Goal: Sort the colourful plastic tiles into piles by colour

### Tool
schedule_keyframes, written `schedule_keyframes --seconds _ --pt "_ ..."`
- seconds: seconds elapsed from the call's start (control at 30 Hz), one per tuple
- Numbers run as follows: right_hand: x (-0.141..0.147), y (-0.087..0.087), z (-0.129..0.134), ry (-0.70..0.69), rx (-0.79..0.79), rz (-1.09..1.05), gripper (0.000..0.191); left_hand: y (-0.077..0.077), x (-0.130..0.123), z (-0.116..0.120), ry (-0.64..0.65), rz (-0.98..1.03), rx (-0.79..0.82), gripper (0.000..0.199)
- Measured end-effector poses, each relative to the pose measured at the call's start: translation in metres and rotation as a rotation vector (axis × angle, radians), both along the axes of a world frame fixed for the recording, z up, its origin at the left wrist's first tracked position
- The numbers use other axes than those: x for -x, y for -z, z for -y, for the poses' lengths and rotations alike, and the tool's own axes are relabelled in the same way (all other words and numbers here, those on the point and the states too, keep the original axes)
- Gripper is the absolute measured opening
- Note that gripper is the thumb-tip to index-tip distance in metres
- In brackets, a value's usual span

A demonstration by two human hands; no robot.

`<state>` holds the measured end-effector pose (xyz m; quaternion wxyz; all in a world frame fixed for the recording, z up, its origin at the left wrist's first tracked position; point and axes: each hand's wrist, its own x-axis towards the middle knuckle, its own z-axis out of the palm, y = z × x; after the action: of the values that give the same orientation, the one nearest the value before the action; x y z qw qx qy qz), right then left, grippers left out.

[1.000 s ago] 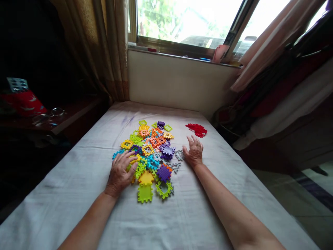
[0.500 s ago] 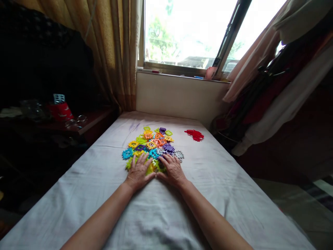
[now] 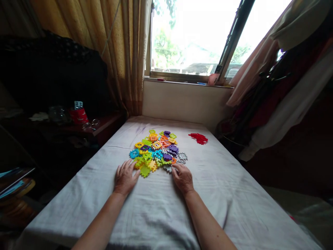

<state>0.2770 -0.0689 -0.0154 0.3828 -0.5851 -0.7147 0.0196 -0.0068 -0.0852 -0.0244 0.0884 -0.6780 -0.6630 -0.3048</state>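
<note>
A heap of toothed plastic building tiles (image 3: 156,153) in yellow, green, blue, orange, purple and grey lies on the white cloth. My left hand (image 3: 126,177) is open at the heap's near left side, its fingers spread and its fingertips close to the yellow-green tiles (image 3: 142,160). At the near right side, my right hand (image 3: 183,177) rests low with its fingers slightly bent, against or just beside a grey tile (image 3: 168,168). No tile shows lifted in either hand. Apart from the heap, red tiles (image 3: 199,138) lie together farther back on the right.
The white cloth (image 3: 153,211) covers a flat surface that reaches the wall under the window. To the left, a dark side table holds a red container (image 3: 79,116) and glasses (image 3: 91,125). Clothes (image 3: 273,114) hang along the right side.
My hands have drawn apart, left hand to the left and right hand to the right, off the near part of the heap. Tiles that they covered now show. The view has shifted slightly.
</note>
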Motion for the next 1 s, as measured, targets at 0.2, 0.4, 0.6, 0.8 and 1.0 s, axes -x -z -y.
schedule_keyframes --seconds 0.2,0.4,0.6,0.8,1.0 --pt "0.002 -0.003 0.004 -0.059 0.002 0.072 0.022 -0.005 -0.003 0.005 0.079 0.043 0.071 0.037" --pt "0.017 -0.008 0.009 -0.194 -0.101 0.096 0.020 -0.011 -0.002 0.006 0.132 0.058 0.061 0.019" --pt "0.063 -0.012 0.019 -0.321 -0.088 0.186 0.030 -0.006 -0.001 0.002 0.151 0.112 0.075 0.017" --pt "0.082 -0.011 0.022 -0.243 0.019 0.283 0.038 -0.007 0.000 0.002 0.151 0.158 0.078 0.032" --pt "0.078 -0.008 0.021 -0.299 -0.066 0.216 0.029 -0.004 0.004 0.002 0.163 0.222 0.068 0.031"
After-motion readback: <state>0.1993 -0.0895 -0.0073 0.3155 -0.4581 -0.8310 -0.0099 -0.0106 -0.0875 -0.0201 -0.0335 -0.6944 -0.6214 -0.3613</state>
